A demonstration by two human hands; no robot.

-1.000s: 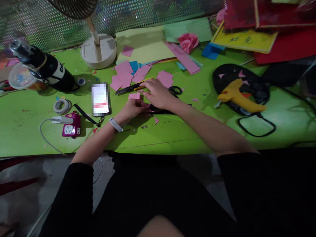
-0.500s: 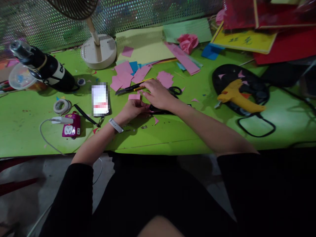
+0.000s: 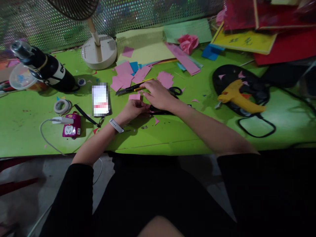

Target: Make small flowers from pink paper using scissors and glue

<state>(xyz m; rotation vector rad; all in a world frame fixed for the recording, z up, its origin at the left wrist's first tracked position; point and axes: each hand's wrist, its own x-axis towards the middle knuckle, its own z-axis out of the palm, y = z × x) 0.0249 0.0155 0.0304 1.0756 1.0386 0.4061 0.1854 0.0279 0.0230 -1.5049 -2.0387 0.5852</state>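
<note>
My left hand pinches pink paper, with a pink square showing just beyond its fingers. The pinched edge meets the front end of a long black tool, which looks like a stapler and is partly covered by my right wrist. My right hand lies over that tool, fingers stretched out to the left, thumb apart. Beneath its fingertips are a dark blade and a thin yellow strip. Black scissor handles stick out behind the hand. Several pink paper pieces lie beyond my hands.
A phone, tape roll and purple power adapter lie to the left. Behind them are a black bottle and a fan base. On the right, a yellow glue gun rests on a black pad. Coloured sheets line the back.
Almost nothing differs. Both hands stay in place over the pink paper and the black tool, and the whole view shifts only slightly.
</note>
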